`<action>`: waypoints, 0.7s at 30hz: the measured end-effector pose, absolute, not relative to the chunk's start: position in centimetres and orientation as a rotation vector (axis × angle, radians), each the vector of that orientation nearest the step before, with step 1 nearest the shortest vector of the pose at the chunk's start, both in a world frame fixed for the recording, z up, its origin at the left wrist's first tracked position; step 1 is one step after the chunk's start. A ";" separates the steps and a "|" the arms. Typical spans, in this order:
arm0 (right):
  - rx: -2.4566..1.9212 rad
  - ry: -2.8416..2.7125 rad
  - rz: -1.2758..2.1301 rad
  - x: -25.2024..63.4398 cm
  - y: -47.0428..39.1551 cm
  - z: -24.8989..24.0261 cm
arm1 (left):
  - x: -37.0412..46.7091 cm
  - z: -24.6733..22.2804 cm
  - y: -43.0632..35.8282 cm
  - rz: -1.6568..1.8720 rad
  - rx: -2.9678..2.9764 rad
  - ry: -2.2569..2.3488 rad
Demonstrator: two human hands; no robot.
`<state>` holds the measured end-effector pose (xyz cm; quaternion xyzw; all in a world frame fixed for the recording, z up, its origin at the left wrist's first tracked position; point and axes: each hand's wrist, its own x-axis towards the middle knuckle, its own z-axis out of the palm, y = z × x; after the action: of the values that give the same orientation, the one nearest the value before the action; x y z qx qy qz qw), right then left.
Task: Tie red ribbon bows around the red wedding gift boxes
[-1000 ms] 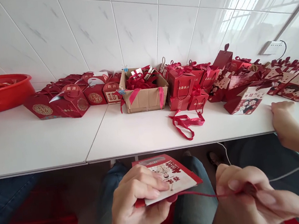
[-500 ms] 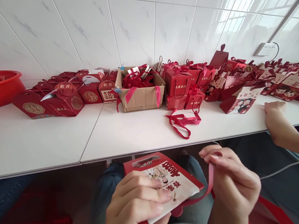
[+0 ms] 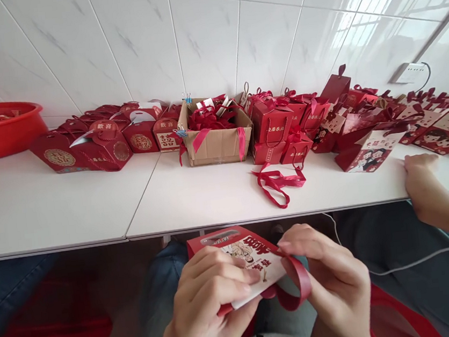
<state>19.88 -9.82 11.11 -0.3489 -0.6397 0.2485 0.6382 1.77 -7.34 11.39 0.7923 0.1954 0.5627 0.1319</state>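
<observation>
Above my lap, my left hand (image 3: 213,305) grips a red and white printed gift box (image 3: 254,254), fingers over its front and thumb underneath. A cut-out handle slot shows at the box's far end. A dark red strap (image 3: 299,290) curves out from the box's lower right edge in a loop. My right hand (image 3: 326,276) pinches the strap's free end against the box's right edge; its tip is mostly hidden by the fingers. Beyond the table edge lies a loose red ribbon (image 3: 278,181) on the white table (image 3: 195,199).
A cardboard box (image 3: 218,147) of ribbons stands at the back, between dark red gift boxes (image 3: 80,150) and stacked small red boxes (image 3: 272,125). At far left is a red plastic basket (image 3: 1,134). Another person's arm (image 3: 437,187) rests at the right, near a white cable (image 3: 417,264).
My right hand has moved left to the box, bringing the strap's end up to its right edge. The strap, earlier stretched out to the right, now bends into a loop.
</observation>
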 end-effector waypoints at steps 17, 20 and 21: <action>-0.723 -1.551 0.902 19.7 -9.4 11.3 | 1.5 10.7 -7.3 1.627 2.169 0.566; -0.685 -1.558 0.915 19.6 -9.4 11.4 | 1.5 10.7 -7.2 1.622 2.142 0.552; -0.674 -1.560 0.910 19.6 -9.4 11.4 | 1.5 10.7 -7.2 1.622 2.136 0.547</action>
<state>19.61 -9.41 11.39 -0.2872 -0.6646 0.3879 0.5704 1.51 -7.24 10.73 0.7645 0.1958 0.5806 0.2005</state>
